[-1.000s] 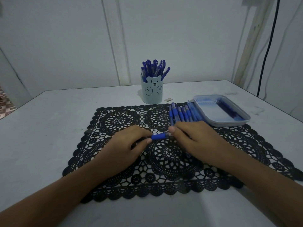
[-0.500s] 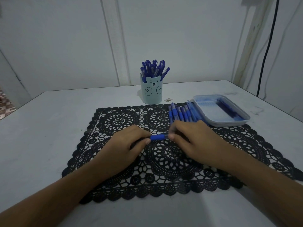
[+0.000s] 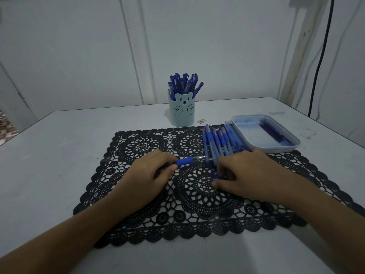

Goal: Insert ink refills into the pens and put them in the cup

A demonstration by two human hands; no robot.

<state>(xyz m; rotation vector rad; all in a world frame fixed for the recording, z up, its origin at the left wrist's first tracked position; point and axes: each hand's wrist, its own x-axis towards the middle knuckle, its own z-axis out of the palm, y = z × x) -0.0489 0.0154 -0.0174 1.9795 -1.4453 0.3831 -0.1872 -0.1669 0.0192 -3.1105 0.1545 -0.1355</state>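
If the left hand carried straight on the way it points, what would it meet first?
Probably the near ends of the loose pens, just ahead of the pen the left hand holds; the right hand lies close behind. Depth is unclear.

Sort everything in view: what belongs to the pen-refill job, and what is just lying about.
Job: pen gripped by the left hand; row of loose pens; refills in the tray; bear cup holding standing pens.
Lying about: lace mat; small scrap beside the cup; black cable at the right.
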